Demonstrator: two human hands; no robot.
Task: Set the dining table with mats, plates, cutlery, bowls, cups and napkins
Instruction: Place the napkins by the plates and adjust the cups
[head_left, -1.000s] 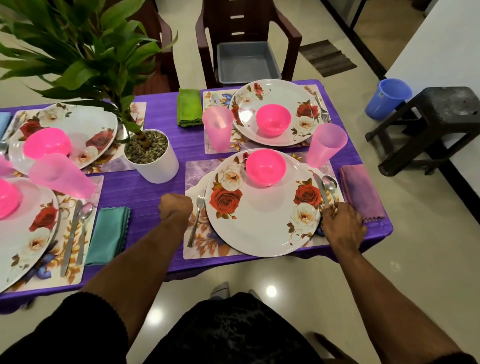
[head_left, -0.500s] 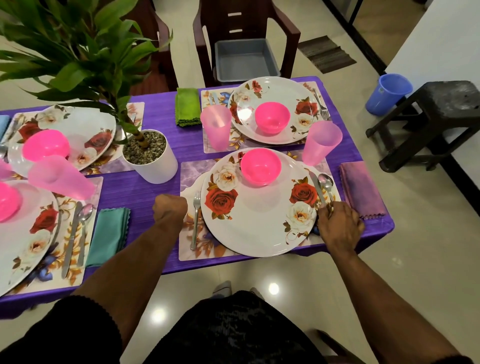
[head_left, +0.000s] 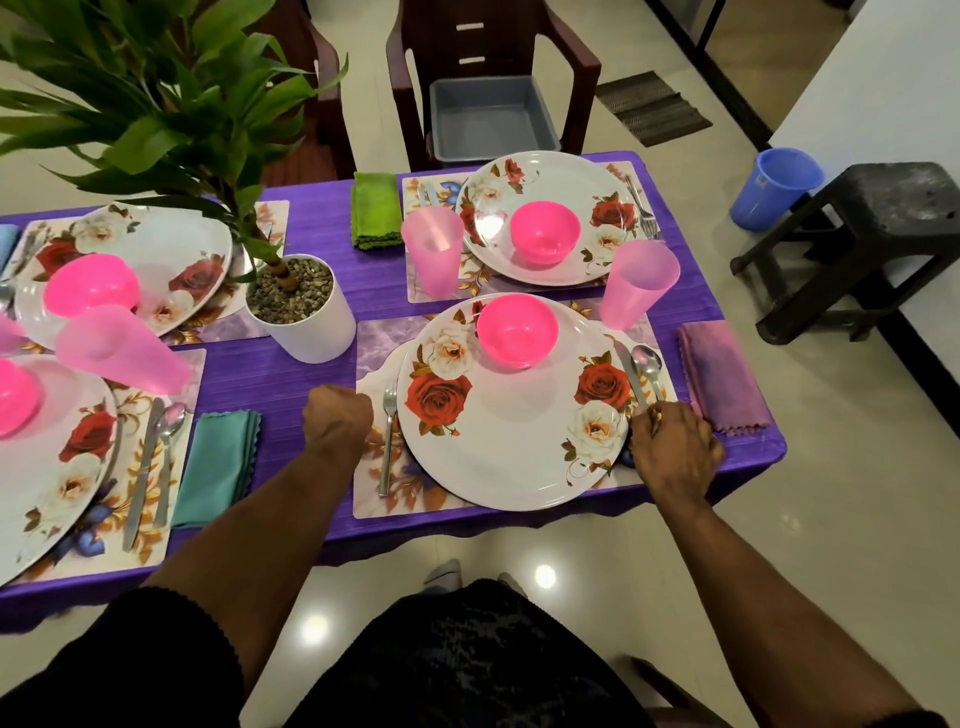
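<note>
Right hand (head_left: 675, 449), lower right of frame, fingers curled round the knife (head_left: 629, 375) and spoon (head_left: 647, 366) handles beside the plate (head_left: 506, 410); little has shifted in 1 s, so prob. final straightening. Left hand (head_left: 337, 418) fisted, holding nothing, left of the fork (head_left: 388, 436).

1. A bare purple strip of the counter (head_left: 291, 384) lies between the teal napkin (head_left: 221, 465) and the near mat (head_left: 374, 467).
2. The white plant pot (head_left: 306, 312) and pink cups (head_left: 434, 254) stand behind it.

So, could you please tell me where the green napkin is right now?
In the head view, the green napkin lies flat at the table's far edge, just left of the far mat and right of the plant.
</note>
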